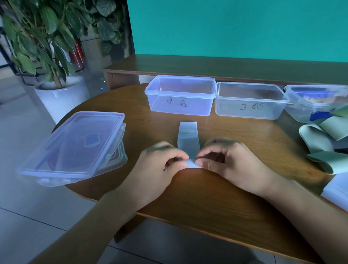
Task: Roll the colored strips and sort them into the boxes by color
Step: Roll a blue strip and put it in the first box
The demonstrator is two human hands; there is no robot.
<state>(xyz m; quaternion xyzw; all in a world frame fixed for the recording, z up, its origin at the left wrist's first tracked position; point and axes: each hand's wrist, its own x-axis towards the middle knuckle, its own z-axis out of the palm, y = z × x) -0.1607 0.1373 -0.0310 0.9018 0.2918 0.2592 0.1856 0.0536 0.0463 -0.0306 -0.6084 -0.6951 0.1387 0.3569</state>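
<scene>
Head view: a person is sitting at a round wooden table (216,197), looking down at both hands.
Strip: a pale grey-blue strip (188,141) is lying flat on the table, running straight away from the person, its near end caught between the hands.
Left hand (157,167): it is pinching the strip's near end from the left, thumb and forefinger curled onto it.
Right hand (229,164): it is pinching the same end from the right, so the two hands are meeting close together at the strip's edge, probably to start a tight, even first turn of the roll.
Box B (180,95): a clear open box is standing beyond the strip, nothing visible inside, with handwriting on its front.
Box C (250,101): a second clear open box is standing just beside box B on the right, likely kept within reach for sorting.
Third box (318,102): at the far right, partly cut off, it is holding something blue and orange, too blurred to identify.
Green strips (328,142): a loose pile is waiting at the right edge, seemingly unrolled.
Lids (75,145): a stack of clear lids is sitting tilted on the table's left rim, set aside from the work.
Plant (50,26): a potted plant is standing on the floor to the left.
</scene>
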